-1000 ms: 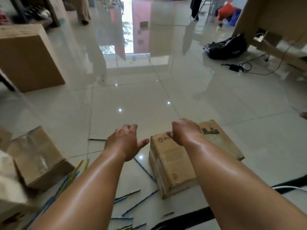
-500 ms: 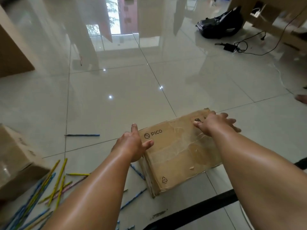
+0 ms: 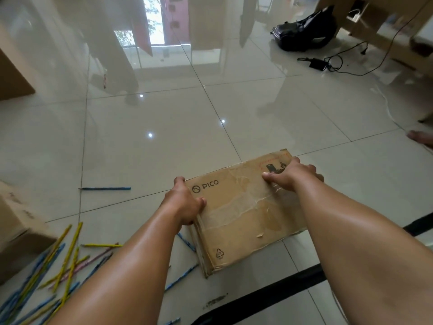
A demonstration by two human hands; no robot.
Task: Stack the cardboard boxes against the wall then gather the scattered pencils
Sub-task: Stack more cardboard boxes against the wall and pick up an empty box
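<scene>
Hands (image 3: 184,202) (image 3: 294,175) closed on box (image 3: 243,214) — either side.

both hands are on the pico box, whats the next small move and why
Probably lift the PICO box straight up: the left hand grips its left edge, the right hand its far right corner, and blue pencils lie beside its near left side.

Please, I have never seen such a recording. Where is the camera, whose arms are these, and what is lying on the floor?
No machine here: a person wears one wide-angle camera on the head, looking forward and down, so the arms are their own. The left hand and right hand grip opposite ends of a cardboard box printed PICO. On the tiled floor lie scattered pencils, yellow and blue, beside a second box. A black bag and cables lie farther away.
</scene>
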